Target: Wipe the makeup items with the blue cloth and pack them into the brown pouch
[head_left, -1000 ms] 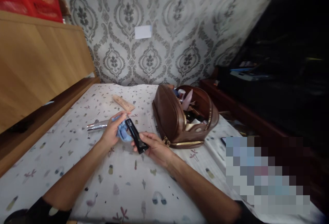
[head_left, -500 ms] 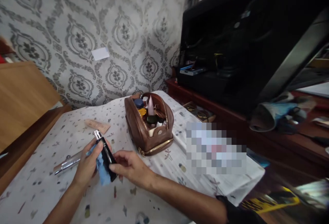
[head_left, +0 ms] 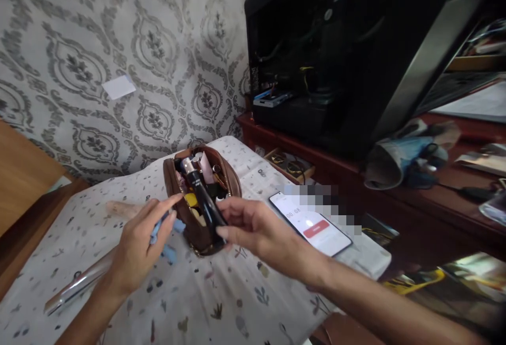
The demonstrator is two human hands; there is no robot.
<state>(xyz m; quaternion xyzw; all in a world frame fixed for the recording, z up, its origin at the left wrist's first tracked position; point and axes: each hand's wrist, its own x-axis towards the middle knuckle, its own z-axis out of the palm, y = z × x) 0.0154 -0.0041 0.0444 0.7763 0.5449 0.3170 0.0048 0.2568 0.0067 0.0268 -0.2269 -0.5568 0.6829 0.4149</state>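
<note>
My right hand (head_left: 253, 226) grips a black cosmetic tube (head_left: 203, 200) with a silver tip, held tilted in front of an open brown toiletry bag (head_left: 221, 173) full of small items. My left hand (head_left: 138, 242) is closed on a crumpled blue cloth (head_left: 168, 239), its index finger stretched toward the tube. Both hands hover over a bed sheet (head_left: 197, 303) printed with small figures.
A silver tube (head_left: 75, 289) lies on the sheet at the left, a beige tube (head_left: 120, 209) behind my left hand. A phone (head_left: 310, 223) with a lit screen lies right of the bag. A dark red shelf (head_left: 395, 187) and a black cabinet stand at the right.
The view has swung right. My right hand has lifted the black tube up in front of the bag, and my left hand's cloth has come off the tube.
</note>
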